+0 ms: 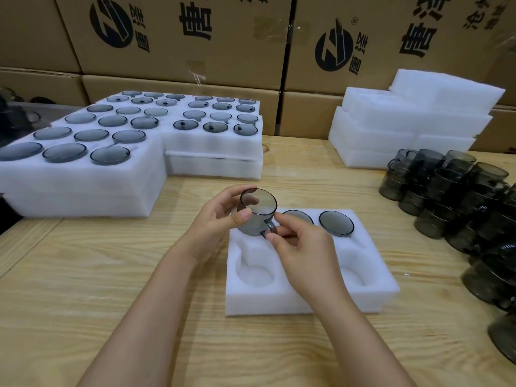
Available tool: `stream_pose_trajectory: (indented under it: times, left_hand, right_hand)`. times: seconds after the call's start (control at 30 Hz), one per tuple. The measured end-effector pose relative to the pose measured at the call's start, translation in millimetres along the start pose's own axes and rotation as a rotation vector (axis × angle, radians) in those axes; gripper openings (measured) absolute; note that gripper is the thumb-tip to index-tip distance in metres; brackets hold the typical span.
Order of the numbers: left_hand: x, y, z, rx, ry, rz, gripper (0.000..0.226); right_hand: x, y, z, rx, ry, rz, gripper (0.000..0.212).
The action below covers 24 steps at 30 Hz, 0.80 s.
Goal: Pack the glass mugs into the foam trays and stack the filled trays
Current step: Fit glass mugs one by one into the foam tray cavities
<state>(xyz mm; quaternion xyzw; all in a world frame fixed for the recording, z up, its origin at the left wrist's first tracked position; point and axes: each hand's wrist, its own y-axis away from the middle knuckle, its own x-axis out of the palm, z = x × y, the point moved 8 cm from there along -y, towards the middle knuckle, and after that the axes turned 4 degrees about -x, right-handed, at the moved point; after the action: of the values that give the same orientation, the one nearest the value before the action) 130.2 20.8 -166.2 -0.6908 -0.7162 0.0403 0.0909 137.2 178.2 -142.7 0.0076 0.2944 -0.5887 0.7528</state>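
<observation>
A smoky grey glass mug (255, 212) hangs upside down above the back left pocket of a white foam tray (307, 298) in front of me. My left hand (220, 219) grips the mug's body from the left. My right hand (296, 250) pinches its handle. Two more mugs sit bottom-up in the tray's back row, one in the middle (300, 216) and one on the right (336, 222). The front pockets (255, 270) hold nothing.
Stacks of filled foam trays (83, 174) stand at the left and back (215, 141). Empty foam trays (405, 121) are piled at the back right. Loose grey mugs (452, 202) crowd the table's right edge. Cardboard boxes (195, 37) wall off the back.
</observation>
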Motion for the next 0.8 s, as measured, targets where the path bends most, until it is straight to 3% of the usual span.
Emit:
stream_pose_trajectory:
  times: [0.53,0.7,0.8]
  left_hand:
    - [-1.3,-0.1,2.7,-0.017,-0.049,0.046,0.05]
    - [-4.5,-0.6,5.5,-0.002,-0.039,0.015,0.051]
    - [-7.3,0.2,9.7,-0.026,-0.016,0.004,0.049]
  right_hand:
    - [9.0,5.0,16.3,-0.231,0.439,-0.015,0.022]
    - [8.4,5.7,18.5,-0.229,0.409,0.006,0.018]
    - [-7.5,-3.3,17.6,-0.129,0.208,-0.071,0.03]
